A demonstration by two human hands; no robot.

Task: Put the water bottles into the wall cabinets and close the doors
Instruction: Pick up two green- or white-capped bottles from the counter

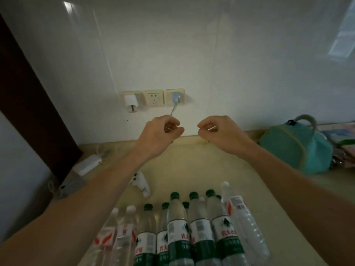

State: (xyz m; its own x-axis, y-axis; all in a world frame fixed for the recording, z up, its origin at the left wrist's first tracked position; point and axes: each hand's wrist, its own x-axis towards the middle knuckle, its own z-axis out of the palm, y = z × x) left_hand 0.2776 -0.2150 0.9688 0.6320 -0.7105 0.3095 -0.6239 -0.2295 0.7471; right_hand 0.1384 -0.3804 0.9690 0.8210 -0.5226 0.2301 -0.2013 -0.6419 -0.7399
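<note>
At the near edge of the table (178, 162), the water bottles (178, 227) stand upright in a tight cluster, none yet stowed; wall cabinets not in view; left hand (161, 132) and right hand (217, 131) raised above them, fingers curled, holding no bottle; judged full, hence weighty, walls thin and yielding, film smooth; best gripped round the labelled mid-body.

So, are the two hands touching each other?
Apart. The head view shows pale wall between the left hand and the right hand; their fingers are curled and hold nothing.
</note>
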